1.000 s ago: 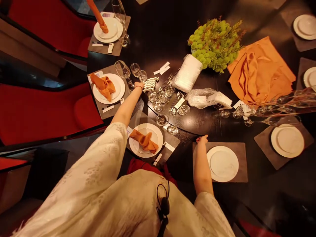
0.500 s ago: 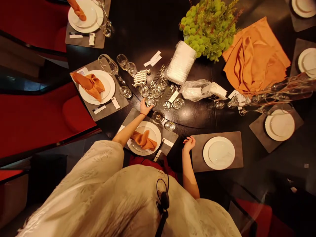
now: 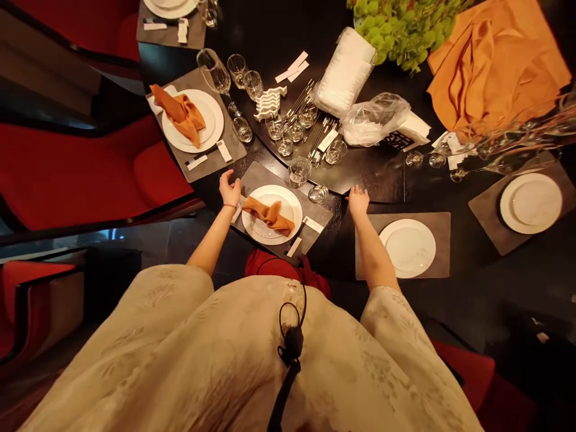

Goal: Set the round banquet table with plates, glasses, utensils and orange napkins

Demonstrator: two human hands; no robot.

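Note:
My left hand (image 3: pixel 230 189) rests open at the left corner of a grey placemat (image 3: pixel 263 175), fingers apart, holding nothing. On that mat sits a white plate (image 3: pixel 292 207) with a folded orange napkin (image 3: pixel 270 215). A small glass (image 3: pixel 298 171) stands at the mat's far edge, and a second small glass (image 3: pixel 318 193) next to it. My right hand (image 3: pixel 358 199) lies flat on the dark table between this mat and the neighbouring placemat (image 3: pixel 438 225) that carries a bare white plate (image 3: pixel 408 248).
Several small glasses (image 3: pixel 288 131), chopsticks (image 3: pixel 321 137), a wavy white rest holder (image 3: pixel 269 103), a pack of white napkins (image 3: pixel 345 73) and a plastic bag (image 3: pixel 375 119) crowd the turntable. Orange cloths (image 3: pixel 497 63) and green flowers (image 3: pixel 398 27) lie beyond. Red chairs (image 3: pixel 76 171) flank the left.
My left hand has drawn back from the glasses on the turntable to the mat's left corner, leaving a small glass at the mat's far edge. My right hand moved forward and flattened on the table.

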